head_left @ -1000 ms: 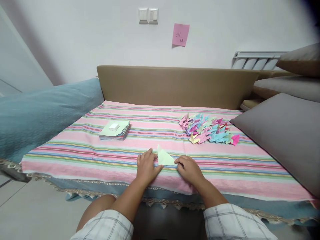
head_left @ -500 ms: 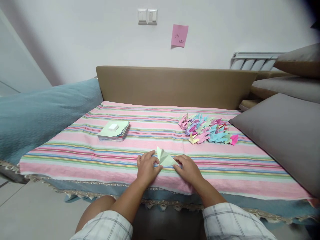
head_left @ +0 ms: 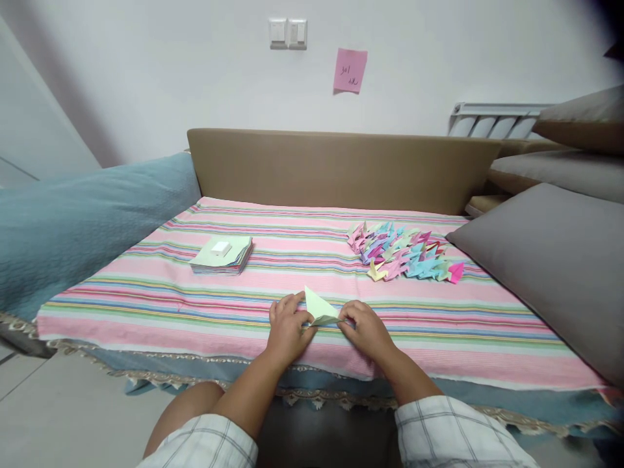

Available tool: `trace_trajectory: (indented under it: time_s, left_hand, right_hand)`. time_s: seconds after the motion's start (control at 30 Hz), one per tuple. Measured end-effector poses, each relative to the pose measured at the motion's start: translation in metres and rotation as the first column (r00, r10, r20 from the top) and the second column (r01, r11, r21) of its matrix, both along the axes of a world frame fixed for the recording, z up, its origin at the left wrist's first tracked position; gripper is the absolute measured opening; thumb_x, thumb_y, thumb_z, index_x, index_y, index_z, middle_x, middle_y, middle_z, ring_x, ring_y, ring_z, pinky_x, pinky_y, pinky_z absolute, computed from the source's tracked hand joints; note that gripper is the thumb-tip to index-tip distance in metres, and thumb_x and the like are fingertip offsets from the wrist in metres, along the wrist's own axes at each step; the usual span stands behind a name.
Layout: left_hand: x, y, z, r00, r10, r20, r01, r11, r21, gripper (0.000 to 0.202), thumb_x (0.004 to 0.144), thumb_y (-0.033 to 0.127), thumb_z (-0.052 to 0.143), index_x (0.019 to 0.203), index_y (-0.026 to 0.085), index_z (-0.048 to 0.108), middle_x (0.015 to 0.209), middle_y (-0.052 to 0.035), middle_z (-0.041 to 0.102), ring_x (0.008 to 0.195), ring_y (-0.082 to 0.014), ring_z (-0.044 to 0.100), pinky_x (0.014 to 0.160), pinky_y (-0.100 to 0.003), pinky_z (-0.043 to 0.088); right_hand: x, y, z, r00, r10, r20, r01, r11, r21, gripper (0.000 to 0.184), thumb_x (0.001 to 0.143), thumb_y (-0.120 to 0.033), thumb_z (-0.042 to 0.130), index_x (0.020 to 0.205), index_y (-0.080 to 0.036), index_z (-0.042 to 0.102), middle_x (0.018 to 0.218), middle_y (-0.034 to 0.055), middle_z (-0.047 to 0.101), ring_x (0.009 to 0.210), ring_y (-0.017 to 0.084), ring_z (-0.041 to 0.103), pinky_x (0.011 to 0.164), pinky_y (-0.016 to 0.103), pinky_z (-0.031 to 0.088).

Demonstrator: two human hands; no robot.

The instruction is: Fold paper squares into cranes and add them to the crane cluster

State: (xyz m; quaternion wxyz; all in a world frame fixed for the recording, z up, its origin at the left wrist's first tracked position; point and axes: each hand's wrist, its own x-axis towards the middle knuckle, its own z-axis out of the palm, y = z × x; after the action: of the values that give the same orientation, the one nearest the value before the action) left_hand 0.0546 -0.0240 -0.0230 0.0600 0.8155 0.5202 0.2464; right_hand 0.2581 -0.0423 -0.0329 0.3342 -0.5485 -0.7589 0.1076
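Note:
A pale green sheet of origami paper [head_left: 320,308], folded into a triangular shape, is held low over the striped cloth near its front edge. My left hand [head_left: 288,326] pinches its left side between thumb and fingers. At the paper's right corner, my right hand [head_left: 364,326] is closed in a pinch. One point of the paper sticks up and away from me, and a narrow folded layer shows along the near side. The fingertips partly hide both ends.
Folded paper cranes [head_left: 404,252] in many colours lie grouped at the right. A stack of square paper [head_left: 229,260] with a small white block [head_left: 221,248] on top sits at the left. Grey cushions [head_left: 550,260] border the right side; a brown backrest [head_left: 341,169] stands behind.
The paper's folded layer has tipped toward me, so a smooth pale face shows where a creased opening was. Both hands keep nearly the same place and grip.

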Motion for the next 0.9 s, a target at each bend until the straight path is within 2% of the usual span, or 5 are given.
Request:
trace_trajectory:
  time_s: [0.43,0.6,0.7,0.77,0.9]
  left_hand:
    - [-0.002,-0.003,0.005,0.997,-0.079,0.017,0.078,0.995,0.067,0.007,0.074,0.028,0.062,0.071,0.029,0.069,0.119,0.0019,0.062,0.121,-0.0273,0.042,0.105,-0.059,0.011]
    - [-0.003,-0.003,0.007,0.957,-0.204,0.204,0.199,0.979,0.048,0.015,0.080,0.029,0.052,0.083,0.024,0.067,0.094,-0.0028,0.069,0.094,-0.0197,0.058,0.105,-0.051,0.021]
    - [-0.003,-0.002,0.007,0.887,-0.232,0.399,0.258,0.966,-0.012,0.022,0.082,0.034,0.049,0.081,0.019,0.065,0.074,-0.0029,0.065,0.072,-0.0156,0.058,0.080,-0.032,0.044]
    - [-0.002,-0.002,0.006,0.811,-0.164,0.561,0.260,0.961,-0.096,0.024,0.079,0.038,0.053,0.076,0.017,0.065,0.063,-0.0006,0.060,0.062,-0.0135,0.054,0.061,-0.024,0.042]
    - [0.003,-0.003,0.006,0.487,0.032,0.873,0.437,0.856,-0.276,0.030,0.070,0.044,0.064,0.073,0.015,0.063,0.058,0.0005,0.059,0.054,-0.0112,0.052,0.053,-0.021,0.039]
  right_hand:
    - [0.003,0.000,-0.003,0.998,0.036,-0.043,-0.036,0.999,-0.012,0.015,0.074,-0.020,0.062,0.089,-0.022,0.066,0.098,0.0056,0.059,0.095,0.020,0.052,0.086,0.035,0.041]
    - [0.003,-0.002,0.006,0.968,0.073,-0.242,-0.069,0.997,0.026,0.014,0.076,-0.030,0.062,0.085,-0.021,0.066,0.099,0.0074,0.062,0.098,0.021,0.054,0.089,0.037,0.041]
    - [0.002,-0.005,0.011,0.907,0.078,-0.414,-0.094,0.995,-0.017,0.019,0.076,-0.037,0.063,0.085,-0.021,0.067,0.095,0.0071,0.065,0.094,0.022,0.058,0.088,0.037,0.043]
    - [0.000,-0.006,0.012,0.826,0.039,-0.563,-0.121,0.987,-0.109,0.024,0.074,-0.041,0.064,0.086,-0.020,0.066,0.089,0.0061,0.066,0.086,0.021,0.060,0.080,0.035,0.047]
    - [-0.007,-0.007,0.011,0.587,-0.048,-0.808,-0.215,0.953,-0.213,0.032,0.068,-0.044,0.069,0.086,-0.019,0.061,0.076,0.0028,0.066,0.070,0.018,0.061,0.065,0.030,0.049]
